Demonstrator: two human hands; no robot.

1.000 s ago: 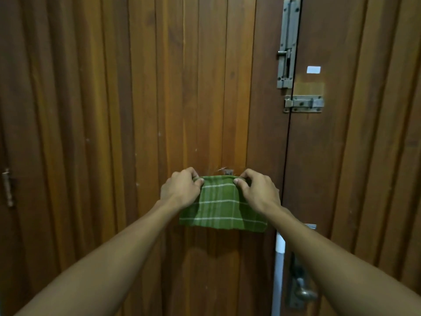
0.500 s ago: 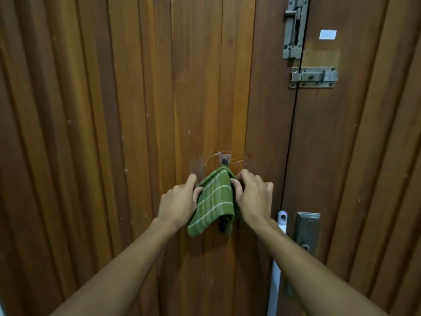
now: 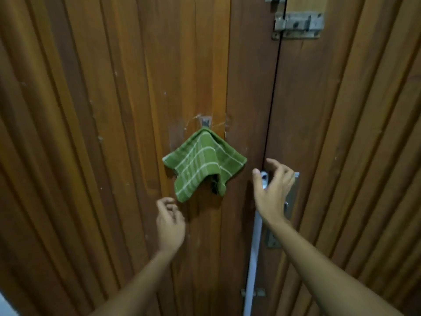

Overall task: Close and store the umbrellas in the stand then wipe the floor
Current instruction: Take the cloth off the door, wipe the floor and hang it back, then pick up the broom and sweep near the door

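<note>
A green cloth with white checks [image 3: 202, 163] hangs by its fold from a small hook [image 3: 206, 122] on the wooden door. My left hand [image 3: 169, 224] is below and left of the cloth, fingers loosely curled, holding nothing. My right hand [image 3: 272, 192] is to the cloth's right with fingers spread, in front of the top of a white pole [image 3: 252, 258] that stands upright against the door. It is not closed on the pole. No umbrella or stand is in view.
The wooden double door [image 3: 114, 156] fills the view. A metal latch [image 3: 298, 25] sits at the upper right across the door gap. A metal handle plate [image 3: 292, 201] is partly hidden behind my right hand.
Both hands have let go of the green cloth, which now hangs from the hook. My left hand dropped down and my right hand moved right toward the white pole.
</note>
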